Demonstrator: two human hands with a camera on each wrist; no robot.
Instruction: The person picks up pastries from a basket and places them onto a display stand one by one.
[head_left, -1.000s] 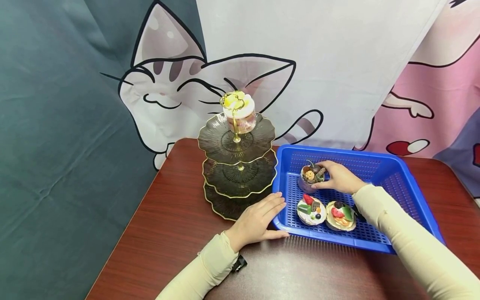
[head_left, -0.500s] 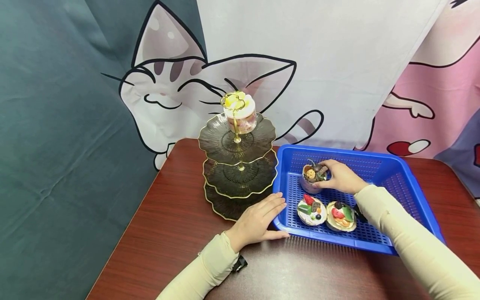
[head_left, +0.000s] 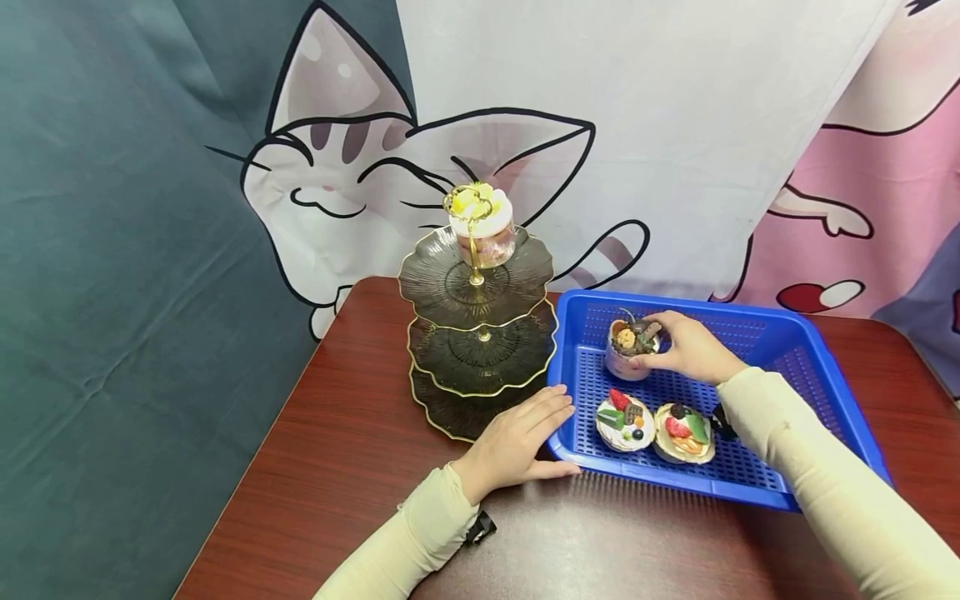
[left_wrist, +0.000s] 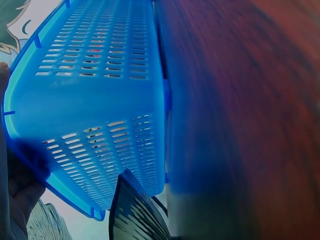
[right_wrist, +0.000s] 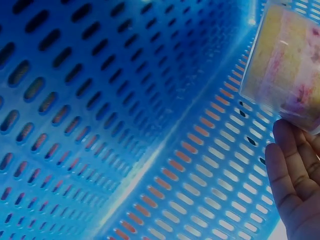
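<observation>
In the head view my right hand (head_left: 690,347) holds a clear dessert cup (head_left: 632,354) topped with dark chocolate pieces and a nut-like ball, inside the blue basket (head_left: 825,375). The right wrist view shows layered cake through the wall of this cup (right_wrist: 287,65), with fingers against it. My left hand (head_left: 517,439) rests on the basket's left front corner, its fingers fairly straight over the rim. Two fruit-topped cupcakes, one with white cream (head_left: 624,422) and one with pale yellow cream (head_left: 683,433), sit side by side in the basket below the right hand.
Left of the basket stands a three-tier stand (head_left: 480,292) of dark scalloped plates with gold rims. A pink and white dessert cup (head_left: 491,242) sits on its top tier. Both stand and basket are on a reddish-brown table (head_left: 322,433) before a cartoon cat curtain (head_left: 675,125).
My right hand has shifted slightly right and away from me with the dessert cup, which looks a little raised. My left hand has stayed at the basket's corner.
</observation>
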